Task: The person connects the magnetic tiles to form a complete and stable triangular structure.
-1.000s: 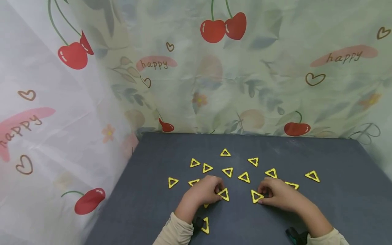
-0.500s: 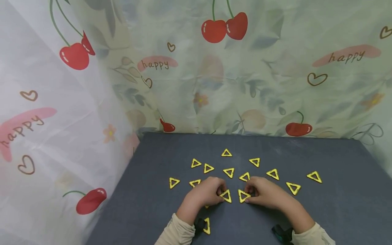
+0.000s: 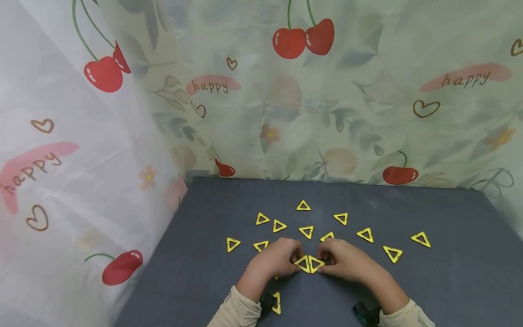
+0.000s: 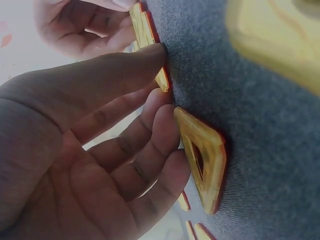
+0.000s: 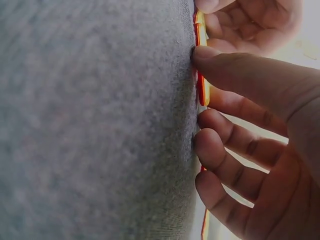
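Two yellow hollow triangle tiles meet edge to edge near the front middle of the table, forming a diamond. My left hand [image 3: 278,258] pinches the left triangle tile [image 3: 303,264] between thumb and fingers. From the other side my right hand [image 3: 346,260] pinches the right triangle tile [image 3: 316,264]. In the left wrist view, another triangle tile [image 4: 212,155] lies flat beside the curled lower fingers. Red undersides show along the tile edges in both wrist views. Part of one triangle tile [image 3: 327,236] is covered by the right hand, and another [image 3: 260,245] by the left.
Several more yellow triangle tiles lie scattered on the dark grey table [image 3: 196,272], including a far one [image 3: 303,205] and a right one [image 3: 421,239]. One tile [image 3: 277,303] lies by the left wrist strap. A printed curtain [image 3: 245,136] borders the back and left.
My right hand has slid its triangle tile leftward until it touches the tile in my left hand. The left hand has stayed nearly in place. A tile formerly behind the right wrist is now uncovered.
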Demonstrator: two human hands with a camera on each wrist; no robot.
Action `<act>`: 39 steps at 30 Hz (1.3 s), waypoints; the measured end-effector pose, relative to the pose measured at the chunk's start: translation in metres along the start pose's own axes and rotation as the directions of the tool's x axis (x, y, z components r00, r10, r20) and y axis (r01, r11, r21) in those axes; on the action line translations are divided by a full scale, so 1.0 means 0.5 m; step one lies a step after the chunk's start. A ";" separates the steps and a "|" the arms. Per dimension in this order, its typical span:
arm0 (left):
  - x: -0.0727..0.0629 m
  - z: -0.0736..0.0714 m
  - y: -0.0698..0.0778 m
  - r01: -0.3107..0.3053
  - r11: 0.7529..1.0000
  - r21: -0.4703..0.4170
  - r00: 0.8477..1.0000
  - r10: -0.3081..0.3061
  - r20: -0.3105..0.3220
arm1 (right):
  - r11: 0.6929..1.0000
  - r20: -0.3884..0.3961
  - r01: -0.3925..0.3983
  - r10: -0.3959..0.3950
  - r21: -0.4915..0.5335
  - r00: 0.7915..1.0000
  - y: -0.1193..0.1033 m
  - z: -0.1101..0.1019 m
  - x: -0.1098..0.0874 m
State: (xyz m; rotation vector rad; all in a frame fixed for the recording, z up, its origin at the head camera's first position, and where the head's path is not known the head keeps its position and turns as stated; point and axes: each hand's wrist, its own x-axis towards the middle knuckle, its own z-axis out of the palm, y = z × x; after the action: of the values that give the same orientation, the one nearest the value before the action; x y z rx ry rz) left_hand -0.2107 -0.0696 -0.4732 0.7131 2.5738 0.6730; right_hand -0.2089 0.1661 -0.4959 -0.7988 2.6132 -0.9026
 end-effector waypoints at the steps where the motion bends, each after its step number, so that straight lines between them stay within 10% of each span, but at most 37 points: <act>1: 0.000 0.001 0.000 0.002 1.000 0.003 1.000 -0.002 0.000 | 1.000 -0.001 0.000 0.000 0.003 1.000 0.000 0.001 -0.001; 20: -0.019 -0.030 -0.034 -0.035 0.993 -0.115 0.999 0.033 -0.027 | 0.994 -0.041 0.050 -0.046 0.095 0.998 -0.011 0.000 -0.005; 28: -0.057 -0.077 -0.090 0.057 0.989 -0.137 0.988 -0.076 -0.131 | 0.995 -0.063 0.051 -0.046 0.088 0.997 -0.013 -0.003 -0.003; 39: -0.054 -0.068 -0.088 0.156 0.971 -0.183 0.988 -0.157 0.008 | 0.994 -0.078 0.050 -0.043 0.098 0.996 -0.011 -0.003 -0.004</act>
State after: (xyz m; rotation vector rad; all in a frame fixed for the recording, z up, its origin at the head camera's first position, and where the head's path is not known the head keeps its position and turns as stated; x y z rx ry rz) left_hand -0.2217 -0.1294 -0.4632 0.4444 2.4997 0.8478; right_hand -0.2057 0.1644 -0.4911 -0.8175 2.5994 -1.0873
